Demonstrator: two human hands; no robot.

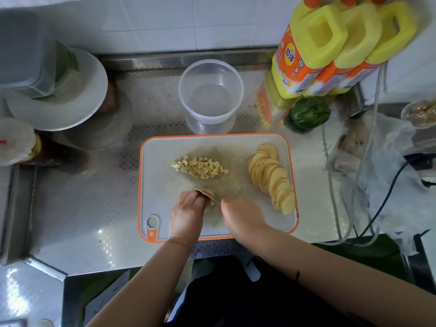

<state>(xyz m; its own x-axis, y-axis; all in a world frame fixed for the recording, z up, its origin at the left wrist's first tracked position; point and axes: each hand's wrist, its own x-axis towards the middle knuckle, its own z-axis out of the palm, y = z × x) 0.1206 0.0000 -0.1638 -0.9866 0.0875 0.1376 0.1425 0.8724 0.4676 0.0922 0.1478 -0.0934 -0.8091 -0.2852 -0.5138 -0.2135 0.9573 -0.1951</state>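
left hand (pixel 186 208): fingers curled down in a claw, pinning the potato stack (pixel 208 192) at its fingertips; likely curled so the knuckles guide the blade and the tips stay clear.
right hand (pixel 240 215): closed round the handle of the knife (pixel 188 184); the handle itself is hidden under the hand.
knife: blade runs from the right hand up and leftward, passing just in front of the left fingertips and lying across the stack, edge down.
potato stack: between the two hands, touching both blade and left fingers, flat on the cutting board (pixel 165 197).
diced pile (pixel 200 167): just beyond the blade, away from both hands; looks pushed aside to keep the cutting spot free.
sliced row (pixel 271 178): outboard of the right hand, fanned and overlapping, probably waiting to be diced.
clear tub (pixel 186 102): well beyond both hands, past the board, holding no dice yet; likely meant for them.
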